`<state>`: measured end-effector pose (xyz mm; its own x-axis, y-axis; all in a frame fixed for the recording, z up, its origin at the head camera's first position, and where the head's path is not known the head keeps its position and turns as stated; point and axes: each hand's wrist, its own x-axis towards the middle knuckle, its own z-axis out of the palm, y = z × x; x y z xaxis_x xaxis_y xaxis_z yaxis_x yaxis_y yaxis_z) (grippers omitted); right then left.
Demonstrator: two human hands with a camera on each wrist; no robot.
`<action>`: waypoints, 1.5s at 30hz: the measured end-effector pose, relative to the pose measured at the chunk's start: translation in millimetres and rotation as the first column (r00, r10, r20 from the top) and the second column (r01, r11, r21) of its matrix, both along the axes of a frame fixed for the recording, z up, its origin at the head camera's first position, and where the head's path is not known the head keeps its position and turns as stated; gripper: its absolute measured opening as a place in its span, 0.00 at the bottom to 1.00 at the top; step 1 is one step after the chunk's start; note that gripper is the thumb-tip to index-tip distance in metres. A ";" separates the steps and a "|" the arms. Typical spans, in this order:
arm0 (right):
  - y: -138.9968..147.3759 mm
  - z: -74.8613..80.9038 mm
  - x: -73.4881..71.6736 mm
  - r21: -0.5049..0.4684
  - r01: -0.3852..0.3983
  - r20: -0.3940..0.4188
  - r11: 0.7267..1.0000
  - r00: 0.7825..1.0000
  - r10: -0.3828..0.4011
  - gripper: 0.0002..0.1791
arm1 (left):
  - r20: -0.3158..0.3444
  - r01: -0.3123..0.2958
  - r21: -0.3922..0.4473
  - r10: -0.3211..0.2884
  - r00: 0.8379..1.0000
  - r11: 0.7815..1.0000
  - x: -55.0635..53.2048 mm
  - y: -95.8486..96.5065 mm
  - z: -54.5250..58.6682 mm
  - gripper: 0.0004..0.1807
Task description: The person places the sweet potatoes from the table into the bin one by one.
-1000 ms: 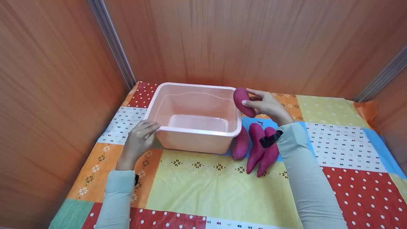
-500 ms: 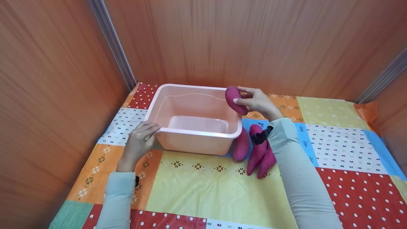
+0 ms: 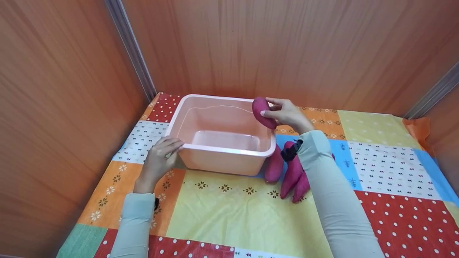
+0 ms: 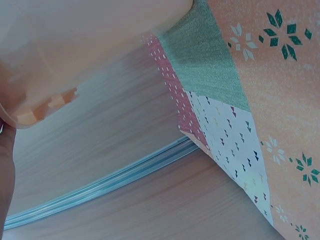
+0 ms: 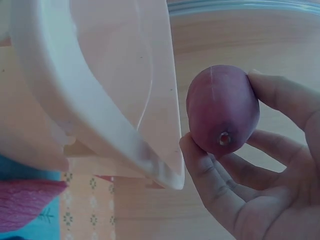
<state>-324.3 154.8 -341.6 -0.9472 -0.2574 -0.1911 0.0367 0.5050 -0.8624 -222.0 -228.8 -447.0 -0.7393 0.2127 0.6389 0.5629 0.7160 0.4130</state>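
Note:
A pink plastic basin (image 3: 222, 163) sits toward the back of the cloth, its inside showing nothing but the bare floor. My left hand (image 3: 160, 157) grips its rim at the front left corner; only a sliver of that hand (image 4: 6, 170) shows in the left wrist view, beside the basin wall (image 4: 90, 40). Between thumb and fingers, my right hand (image 3: 288, 114) pinches a purple-red sweet potato (image 3: 261, 111), which overlaps the basin's back right corner in the head view. From the right wrist, the sweet potato (image 5: 222, 107) appears end-on, just off the rim (image 5: 95, 100).
Right of the basin lie several more sweet potatoes (image 3: 274, 166), partly hidden by my right sleeve (image 3: 333, 193). A patchwork-print cloth (image 3: 215, 211) covers the table. Wood-grain panels (image 3: 229, 46) rise behind it and at both sides.
My right hand has carried the sweet potato left, from beside the basin to its back right corner, slowing in the last half second. The left hand keeps its place on the rim.

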 end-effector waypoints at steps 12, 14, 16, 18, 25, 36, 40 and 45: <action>-15.5 -1.4 -7.8 -0.012 0.031 0.033 0.999 0.999 -0.030 0.41 | -0.025 -0.008 -0.012 0.008 1.000 1.000 1.0 -0.1 -1.3 0.15; -17.1 -1.8 -8.9 -0.011 0.034 0.033 0.999 0.999 -0.034 0.41 | -0.018 -0.008 -0.012 0.008 1.000 1.000 0.9 0.2 -0.7 0.15; -18.3 -2.8 -9.6 -0.006 0.035 0.033 0.999 0.999 -0.035 0.41 | -0.016 -0.004 -0.012 0.004 1.000 1.000 1.1 0.6 0.0 0.15; -19.5 -4.2 -10.3 0.000 0.034 0.033 0.999 0.999 -0.034 0.40 | -0.019 -0.001 -0.010 0.001 1.000 1.000 1.0 0.4 0.1 0.15; -21.6 -7.5 -14.0 0.012 0.047 0.049 0.999 0.998 -0.048 0.39 | -0.008 0.007 -0.004 -0.007 1.000 1.000 0.6 -0.2 -1.0 0.16; -22.8 -11.7 -18.3 0.026 0.046 0.058 0.999 0.997 -0.047 0.41 | -0.023 -0.005 -0.008 0.005 1.000 1.000 -0.8 0.9 -2.1 0.16; -22.9 -13.6 -18.5 0.020 0.056 0.063 0.998 0.996 -0.057 0.40 | -0.011 -0.007 -0.002 0.007 1.000 1.000 -0.9 1.4 -2.3 0.17; -23.4 -14.1 -16.7 0.023 0.056 0.056 0.998 0.997 -0.057 0.41 | -0.006 -0.003 0.010 0.003 1.000 1.000 -1.2 0.9 -3.1 0.17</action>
<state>-341.1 131.4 -355.7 -0.9476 -0.1991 -0.2497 0.1142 0.5189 -0.8472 -223.2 -227.9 -450.1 -0.7364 0.2039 0.6451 0.5628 0.7139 0.4167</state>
